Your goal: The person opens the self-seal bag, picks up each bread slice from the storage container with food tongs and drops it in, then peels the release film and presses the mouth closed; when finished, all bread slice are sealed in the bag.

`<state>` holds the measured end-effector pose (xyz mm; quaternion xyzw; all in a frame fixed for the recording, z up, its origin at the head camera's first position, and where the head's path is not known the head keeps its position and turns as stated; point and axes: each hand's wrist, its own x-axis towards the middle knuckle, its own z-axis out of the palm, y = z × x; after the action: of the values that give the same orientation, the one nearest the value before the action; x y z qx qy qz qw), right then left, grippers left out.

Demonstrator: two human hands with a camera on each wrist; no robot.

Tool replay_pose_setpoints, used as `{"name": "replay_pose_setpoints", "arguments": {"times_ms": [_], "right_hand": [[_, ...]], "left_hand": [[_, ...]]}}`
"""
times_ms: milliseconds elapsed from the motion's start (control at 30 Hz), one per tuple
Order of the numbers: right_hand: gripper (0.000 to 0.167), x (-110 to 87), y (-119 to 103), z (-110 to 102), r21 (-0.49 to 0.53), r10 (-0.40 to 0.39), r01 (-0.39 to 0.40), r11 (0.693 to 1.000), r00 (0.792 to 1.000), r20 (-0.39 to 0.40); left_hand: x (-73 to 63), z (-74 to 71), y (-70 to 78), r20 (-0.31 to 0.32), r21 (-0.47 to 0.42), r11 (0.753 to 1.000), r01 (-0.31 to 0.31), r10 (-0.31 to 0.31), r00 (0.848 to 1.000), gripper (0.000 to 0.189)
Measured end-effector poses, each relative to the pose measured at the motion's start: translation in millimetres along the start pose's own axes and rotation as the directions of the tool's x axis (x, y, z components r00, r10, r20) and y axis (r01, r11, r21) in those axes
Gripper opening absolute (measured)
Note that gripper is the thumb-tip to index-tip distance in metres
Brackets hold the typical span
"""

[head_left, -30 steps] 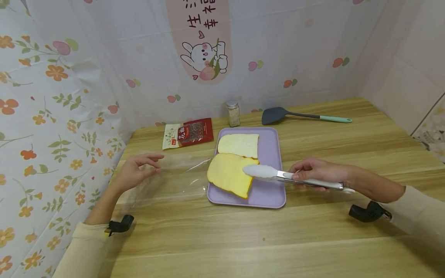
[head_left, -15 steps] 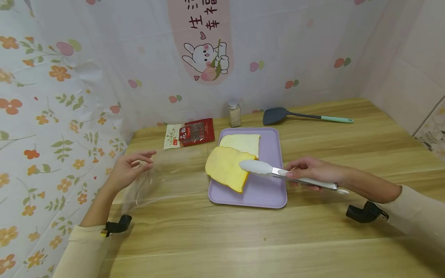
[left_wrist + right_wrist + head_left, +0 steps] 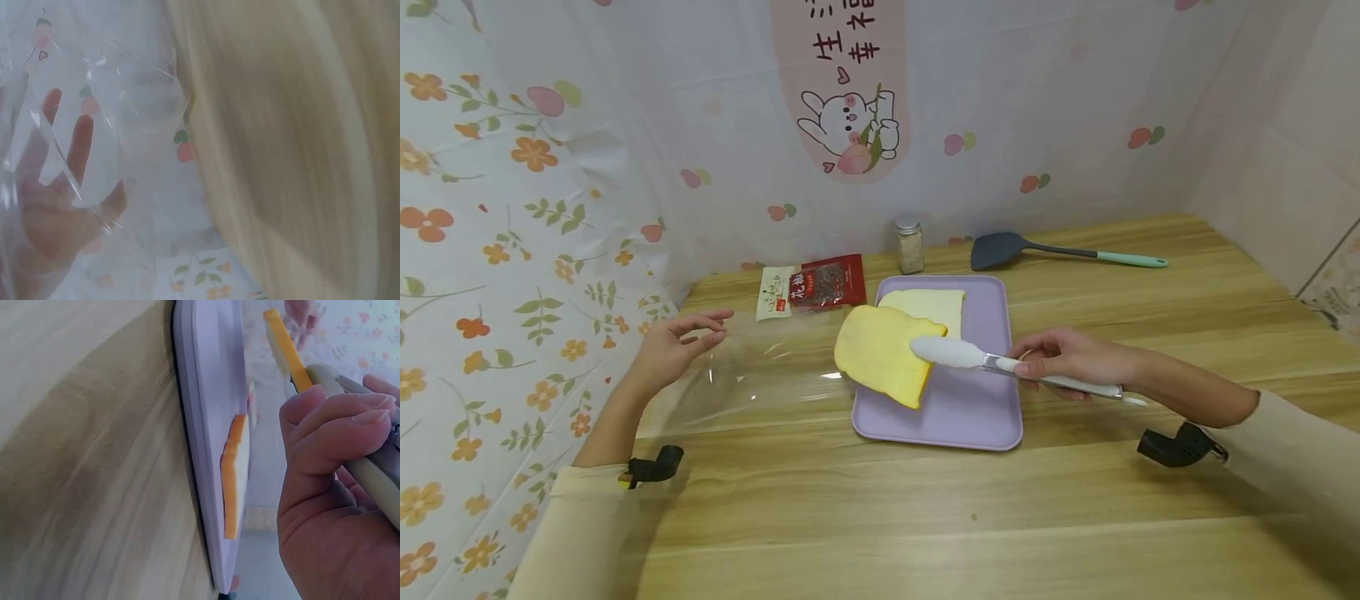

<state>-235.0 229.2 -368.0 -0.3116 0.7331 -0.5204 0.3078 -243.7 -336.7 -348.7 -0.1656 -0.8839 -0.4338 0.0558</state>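
Near the left edge of the table (image 3: 880, 517), left hand (image 3: 673, 350) with fingers out and relaxed, gripping nothing visible, either behind or inside a clear plastic bag (image 3: 767, 367); cannot tell which, nor make out the bag's mouth against the wood; over the left edge of the tray (image 3: 955, 417), raised and tilted, a yellow bread slice (image 3: 880, 350), pinched in white tongs (image 3: 951, 352); on the tray, toward its far left corner, a pale bread slice (image 3: 938, 305), partly covered from above; just beyond the right edge of the tray, right hand (image 3: 1067, 364) curled round the tongs; looks like a carry of the yellow slice from tray to bag, with entry not yet made; seems to call for a steady squeeze, a levelled slice and a wider bag opening; hidden under the slice, the tongs' lower arm; blurred through plastic in the left wrist view, the left fingers.
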Motion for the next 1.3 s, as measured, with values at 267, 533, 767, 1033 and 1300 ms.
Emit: {"name": "replay_pose_setpoints", "arguments": {"times_ms": [267, 533, 767, 1033, 1300], "right_hand": [[0.034, 12.8, -3, 5, -0.002, 0.016, -0.016, 1.000, 1.000, 0.026], [0.036, 13.2, -7, 6, 0.004, 0.055, -0.055, 0.998, 0.998, 0.005], [0.035, 16.2, -9, 6, -0.035, 0.083, -0.082, 0.996, 0.996, 0.016], [0.037, 28.4, -8, 4, -0.022, 0.147, -0.146, 0.989, 0.988, 0.053], [0.039, 49.0, -2, 4, 0.012, 0.152, -0.154, 0.988, 0.984, 0.091]], "left_hand": [[2.6, -8.9, -1.8, 0.024, -0.096, 0.993, -0.062, 0.065, 0.998, 0.014], [1.2, -2.8, -7.0, -0.002, -0.028, 0.997, -0.076, 0.076, 0.997, 0.017], [-0.9, 2.8, -11.4, 0.004, -0.025, 0.999, -0.040, 0.040, 0.999, 0.018], [-0.1, 8.9, -10.0, -0.008, -0.030, 0.998, -0.046, 0.046, 0.999, 0.016], [0.1, 13.3, -10.5, 0.039, -0.060, 0.998, -0.029, 0.032, 0.999, 0.017]]}}
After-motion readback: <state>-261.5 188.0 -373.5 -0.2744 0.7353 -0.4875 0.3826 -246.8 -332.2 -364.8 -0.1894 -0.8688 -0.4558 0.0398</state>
